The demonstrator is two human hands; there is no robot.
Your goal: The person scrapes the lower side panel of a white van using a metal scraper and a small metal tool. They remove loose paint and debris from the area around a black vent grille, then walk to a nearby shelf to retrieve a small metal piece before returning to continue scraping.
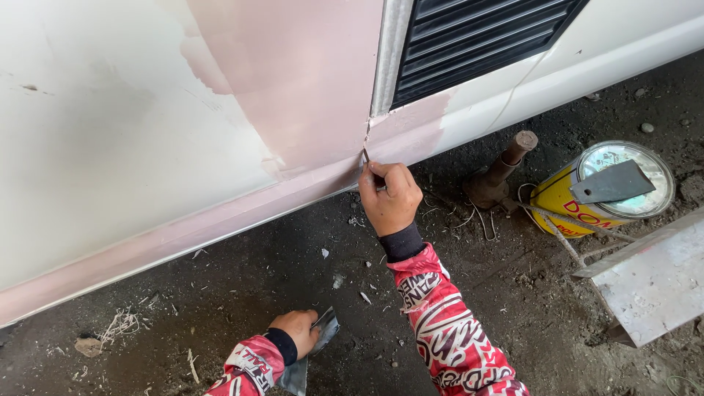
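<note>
Left hand low; right hand points blade up-left.

Ground: dark packed dirt, strewn with pale chips, small stones and dry fibres. A white body panel with broad pink patches spans the upper view, with a black louvred vent at upper right. At right, lying on the dirt: a rusty jack, a yellow can on its side with a grey scraper on its lid, and a grey metal sheet; daylight, even.
</note>
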